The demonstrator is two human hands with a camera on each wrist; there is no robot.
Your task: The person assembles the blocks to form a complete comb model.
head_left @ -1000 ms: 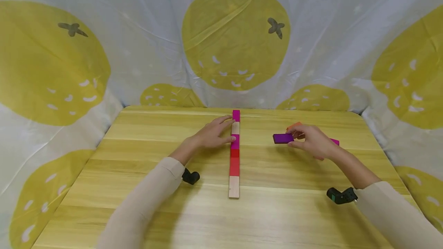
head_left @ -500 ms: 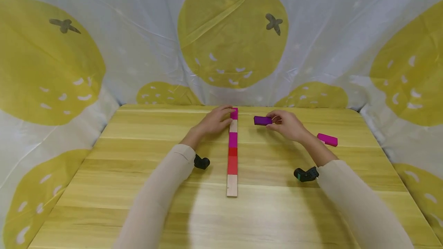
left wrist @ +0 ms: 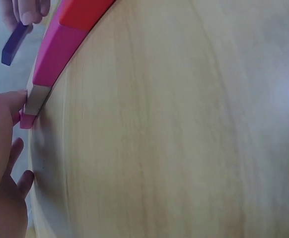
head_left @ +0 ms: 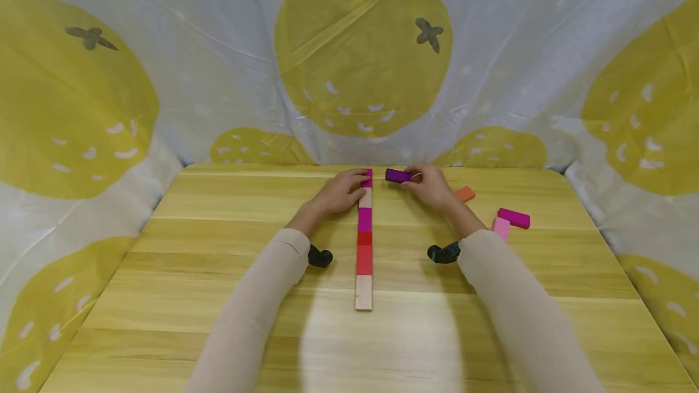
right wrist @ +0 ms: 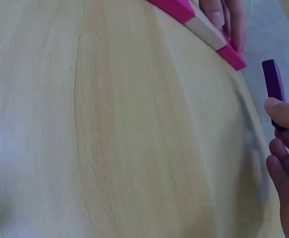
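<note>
A single line of coloured wooden blocks runs away from me down the middle of the table, with a plain block [head_left: 363, 293] nearest, then red [head_left: 364, 259], magenta [head_left: 364, 219] and plain wood, ending in a magenta block [head_left: 368, 173] at the back edge. My left hand [head_left: 335, 194] rests its fingertips and thumb against the far blocks from the left side. Just right of that end, my right hand [head_left: 431, 187] pinches a purple block [head_left: 397, 176] between thumb and fingers. In the right wrist view the purple block [right wrist: 273, 79] is held up, apart from the line.
On the right lie an orange block [head_left: 465, 193], a magenta block [head_left: 514, 218] and a pink block [head_left: 501, 228], the pink partly behind my sleeve. A patterned curtain [head_left: 229, 77] hangs behind the table's back edge. Black wrist cameras [head_left: 321, 257] sit below both hands.
My right hand has carried the purple block left and away from me, to near the line's far end. My left hand has slid farther along the line towards the back.
</note>
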